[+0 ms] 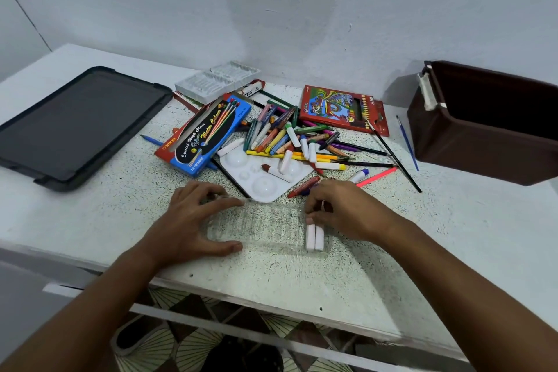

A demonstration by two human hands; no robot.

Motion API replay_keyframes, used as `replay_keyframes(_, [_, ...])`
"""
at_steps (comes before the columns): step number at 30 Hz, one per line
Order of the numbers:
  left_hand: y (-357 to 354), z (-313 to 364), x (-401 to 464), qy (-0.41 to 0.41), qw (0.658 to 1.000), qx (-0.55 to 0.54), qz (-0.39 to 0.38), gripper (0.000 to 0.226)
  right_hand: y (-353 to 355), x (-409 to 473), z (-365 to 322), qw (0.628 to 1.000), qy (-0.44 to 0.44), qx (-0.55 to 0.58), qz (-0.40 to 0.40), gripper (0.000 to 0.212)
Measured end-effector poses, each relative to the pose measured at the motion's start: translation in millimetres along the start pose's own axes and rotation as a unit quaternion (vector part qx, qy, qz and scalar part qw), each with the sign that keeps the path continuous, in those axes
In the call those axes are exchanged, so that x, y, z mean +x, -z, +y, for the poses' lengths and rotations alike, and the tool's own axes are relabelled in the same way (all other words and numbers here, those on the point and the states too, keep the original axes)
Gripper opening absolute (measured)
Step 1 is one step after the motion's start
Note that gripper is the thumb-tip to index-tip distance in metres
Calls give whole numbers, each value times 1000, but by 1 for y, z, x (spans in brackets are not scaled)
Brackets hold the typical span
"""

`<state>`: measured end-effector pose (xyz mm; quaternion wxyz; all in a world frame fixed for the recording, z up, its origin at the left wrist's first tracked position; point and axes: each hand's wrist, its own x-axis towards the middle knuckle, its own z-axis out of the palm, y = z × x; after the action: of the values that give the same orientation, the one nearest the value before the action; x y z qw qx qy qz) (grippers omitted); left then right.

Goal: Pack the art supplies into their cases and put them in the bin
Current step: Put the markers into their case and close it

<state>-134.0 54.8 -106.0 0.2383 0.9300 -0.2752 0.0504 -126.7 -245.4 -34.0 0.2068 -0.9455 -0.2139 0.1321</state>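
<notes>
Two white chalky sticks (pixel 315 237) in ribbed clear plastic tray (pixel 262 228), right hand (pixel 335 210) pinching them, left hand (pixel 193 220) spread on tray

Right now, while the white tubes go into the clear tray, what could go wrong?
1. The clear tray is light and lies near the table edge; if the left hand lets go, it might slide.
2. The right hand works beside the loose crayons; a sleeve-like sweep of the arm could roll some off.
</notes>
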Motion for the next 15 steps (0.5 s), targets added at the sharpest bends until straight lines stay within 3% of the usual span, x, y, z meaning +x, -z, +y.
replay_keyframes(8, [0, 0, 0, -8, 1000, 0, 3, 71, -1, -4, 1, 1000, -11, 14, 13, 12])
replay_keyframes(11, [0, -1, 0, -8, 1000, -14, 4, 72, 11, 2, 14, 987, -101, 71, 99, 9])
replay_keyframes(13, [1, -1, 0, -9, 1000, -27, 6, 73, 20, 8, 34, 966, -184, 40, 177, 19])
replay_keyframes(15, [3, -2, 0, -15, 999, -45, 10, 70, 25, 12, 55, 954, -232, -17, 191, 27])
